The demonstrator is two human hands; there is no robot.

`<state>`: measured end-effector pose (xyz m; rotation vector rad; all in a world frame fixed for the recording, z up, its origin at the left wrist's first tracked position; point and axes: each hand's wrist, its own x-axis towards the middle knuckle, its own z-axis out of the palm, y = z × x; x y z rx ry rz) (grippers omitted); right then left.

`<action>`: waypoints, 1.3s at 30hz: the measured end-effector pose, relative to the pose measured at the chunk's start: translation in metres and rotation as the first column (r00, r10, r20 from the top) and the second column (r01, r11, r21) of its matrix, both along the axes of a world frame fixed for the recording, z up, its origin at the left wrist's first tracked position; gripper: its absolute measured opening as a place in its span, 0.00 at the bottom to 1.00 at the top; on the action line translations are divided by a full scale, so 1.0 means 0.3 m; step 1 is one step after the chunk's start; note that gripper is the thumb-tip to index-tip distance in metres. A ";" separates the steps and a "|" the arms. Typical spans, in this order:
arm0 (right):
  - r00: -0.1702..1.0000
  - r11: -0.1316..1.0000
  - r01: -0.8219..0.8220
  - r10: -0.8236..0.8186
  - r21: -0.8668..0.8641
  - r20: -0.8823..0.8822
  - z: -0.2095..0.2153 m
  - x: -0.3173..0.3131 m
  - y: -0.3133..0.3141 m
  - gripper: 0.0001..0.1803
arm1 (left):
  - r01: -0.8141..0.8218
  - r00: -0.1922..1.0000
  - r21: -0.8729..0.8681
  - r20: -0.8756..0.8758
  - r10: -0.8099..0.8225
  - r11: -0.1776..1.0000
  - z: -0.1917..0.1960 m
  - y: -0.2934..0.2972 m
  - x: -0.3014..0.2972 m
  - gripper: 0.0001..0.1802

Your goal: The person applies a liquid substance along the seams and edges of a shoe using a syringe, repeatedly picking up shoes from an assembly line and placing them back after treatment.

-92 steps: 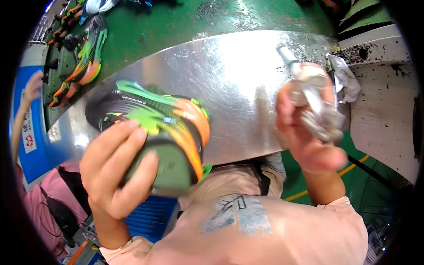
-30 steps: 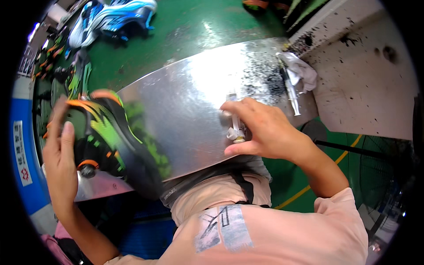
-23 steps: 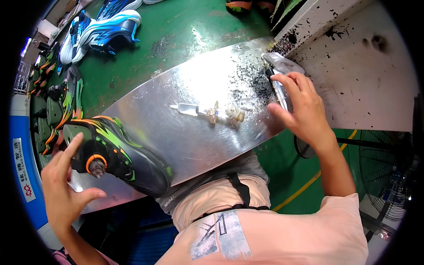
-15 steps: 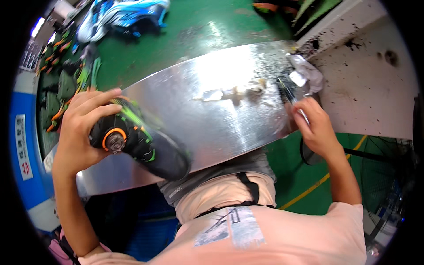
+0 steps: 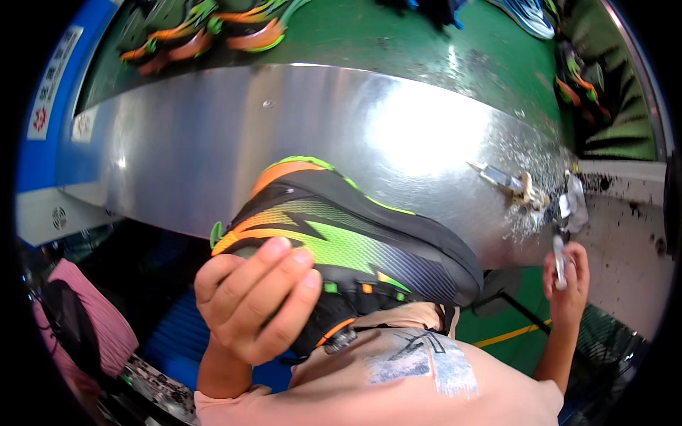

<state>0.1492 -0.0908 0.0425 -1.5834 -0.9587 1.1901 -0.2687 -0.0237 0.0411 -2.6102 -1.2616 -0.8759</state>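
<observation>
My left hand (image 5: 259, 298) grips a black sports shoe (image 5: 398, 245) by its ankle opening, close to my chest. The shoe lies on its side in the air, toe to the right, sole away from me. Its visible side has green and orange mesh, and a round lacing dial sits at the near edge. At the right end of the metal bench, my right hand (image 5: 568, 280) is closed around a slim silver pen-like tool (image 5: 560, 261), its dark end pointing away from me. I cannot make out its exact kind.
A silver tool smeared with brownish residue (image 5: 508, 181) lies on the metal bench (image 5: 192, 156), beside dark and pale specks. Right of it is a crumpled white cloth (image 5: 574, 202). More shoes (image 5: 249, 25) stand on the green surface beyond; a blue shoe (image 5: 527, 15) is farther right.
My left hand has brought the shoe rightward and turned it from dial-up onto its side. My right hand has drawn nearer to me with the tool. The view has swung left.
</observation>
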 end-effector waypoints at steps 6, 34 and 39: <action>0.947 0.981 -0.024 0.084 0.192 -0.311 0.193 -0.093 0.066 0.32 | 0.069 0.994 0.009 0.082 -0.069 0.998 -0.035 -0.026 0.045 0.07; 0.493 0.672 -0.739 0.585 0.045 -0.644 0.196 -0.603 0.561 0.40 | 0.048 0.982 -0.026 0.184 -0.042 0.998 -0.053 -0.014 0.065 0.09; 0.533 0.578 -0.816 0.734 -0.026 -0.420 0.232 -0.620 0.567 0.40 | 0.049 0.990 -0.064 0.137 -0.039 0.997 -0.033 -0.025 0.052 0.10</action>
